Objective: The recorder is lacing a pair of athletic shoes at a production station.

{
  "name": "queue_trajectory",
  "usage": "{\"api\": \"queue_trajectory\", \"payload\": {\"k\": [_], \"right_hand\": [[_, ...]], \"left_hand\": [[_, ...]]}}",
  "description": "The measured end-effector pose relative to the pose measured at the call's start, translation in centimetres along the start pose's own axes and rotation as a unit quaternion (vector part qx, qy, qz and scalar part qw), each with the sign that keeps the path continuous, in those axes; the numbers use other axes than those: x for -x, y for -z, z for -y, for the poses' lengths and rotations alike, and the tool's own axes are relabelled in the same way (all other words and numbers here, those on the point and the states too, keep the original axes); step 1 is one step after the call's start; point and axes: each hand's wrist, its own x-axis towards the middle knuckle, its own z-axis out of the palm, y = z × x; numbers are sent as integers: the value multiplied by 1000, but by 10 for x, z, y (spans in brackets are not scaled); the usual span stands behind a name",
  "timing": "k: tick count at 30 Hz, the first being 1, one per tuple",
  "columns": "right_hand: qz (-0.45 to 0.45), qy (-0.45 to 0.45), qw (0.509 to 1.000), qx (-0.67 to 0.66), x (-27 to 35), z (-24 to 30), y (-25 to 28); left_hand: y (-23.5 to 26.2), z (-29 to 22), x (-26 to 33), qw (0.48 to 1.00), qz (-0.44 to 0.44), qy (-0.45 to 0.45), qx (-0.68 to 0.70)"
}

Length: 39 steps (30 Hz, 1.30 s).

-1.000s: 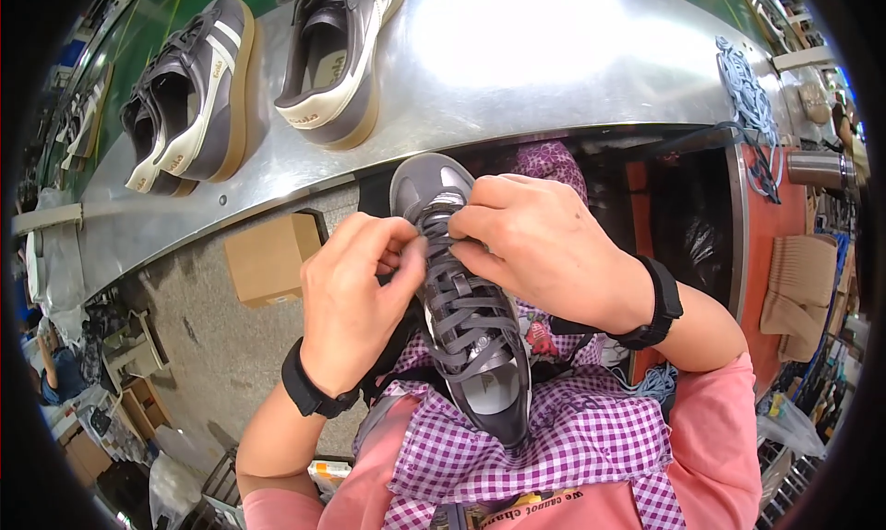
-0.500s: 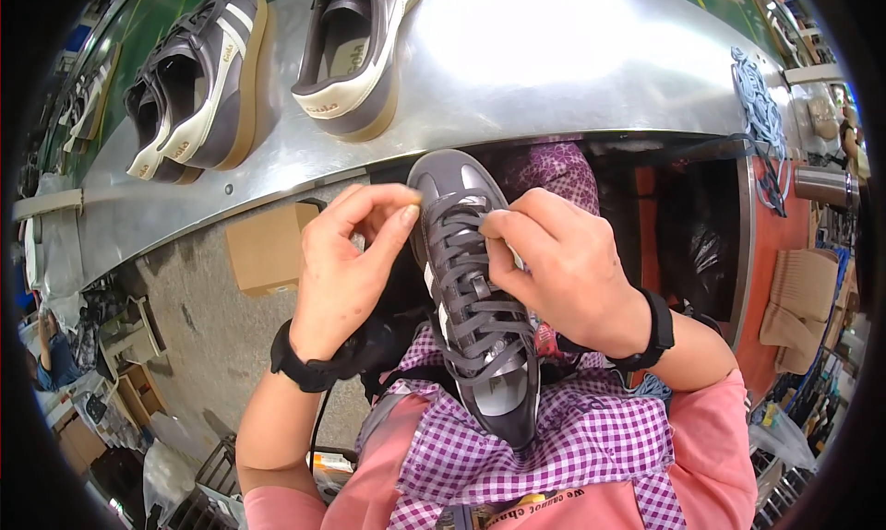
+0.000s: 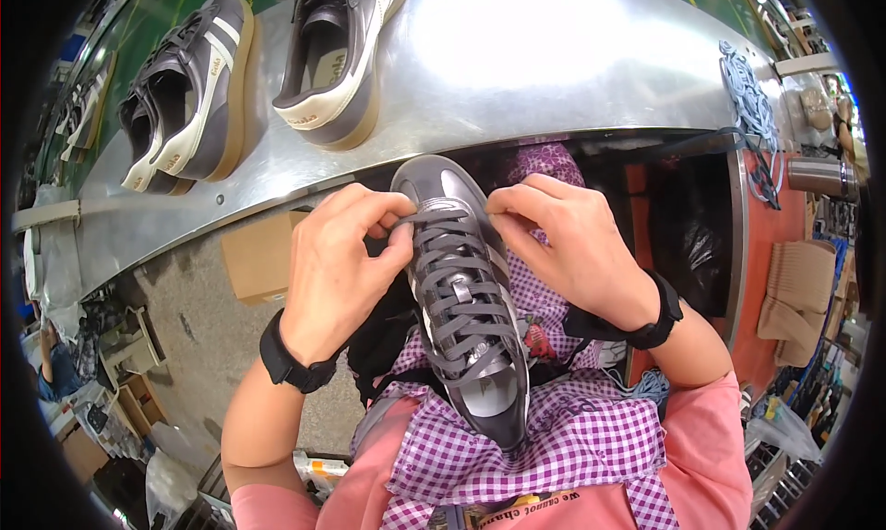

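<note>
A dark grey sneaker (image 3: pixel 445 181) with a pale side stripe lies lengthwise over my lap, toe pointing away from me. Grey shoelace (image 3: pixel 459 288) criss-crosses its front in several rows. At the left edge of the lowest row, near the toe, my left hand (image 3: pixel 346 262) pinches the lace between thumb and forefinger. My right hand (image 3: pixel 577 249) is closed at the opposite edge of the same rows, its thumb and forefinger pinched on the lace there; the fingertips partly hide it. The heel end rests against my purple checked apron (image 3: pixel 544 447).
Beyond the sneaker runs a shiny metal bench (image 3: pixel 554 96). Finished-looking grey sneakers (image 3: pixel 328 78) stand on it at the left. Light blue laces (image 3: pixel 749 92) hang in a bundle at its right end. A cardboard box (image 3: pixel 254 258) sits below at left; folded beige cardboard (image 3: pixel 798 285) is at right.
My right hand has moved from over the lace rows to the sneaker's right edge. My left hand has shifted slightly down to the left edge. The lower lace rows lie straighter.
</note>
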Motion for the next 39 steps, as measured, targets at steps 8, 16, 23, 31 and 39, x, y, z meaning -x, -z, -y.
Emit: {"api": "queue_trajectory", "payload": {"k": [8,16,23,31,39], "right_hand": [[59,120,988,81,-23,11,-6],[-20,98,986,133,-8,16,-13],[-28,30,999,13,-7,9,-14],[120,-84,970,-194,-20,14,-9],[90,-204,842,-491,-8,-1,-12]], "left_hand": [[6,13,-5,987,84,100,91],[9,9,8,987,6,121,102],[11,-6,20,997,10,33,63],[-2,-16,18,999,-12,-3,34],[5,-29,8,994,14,-85,-69]]}}
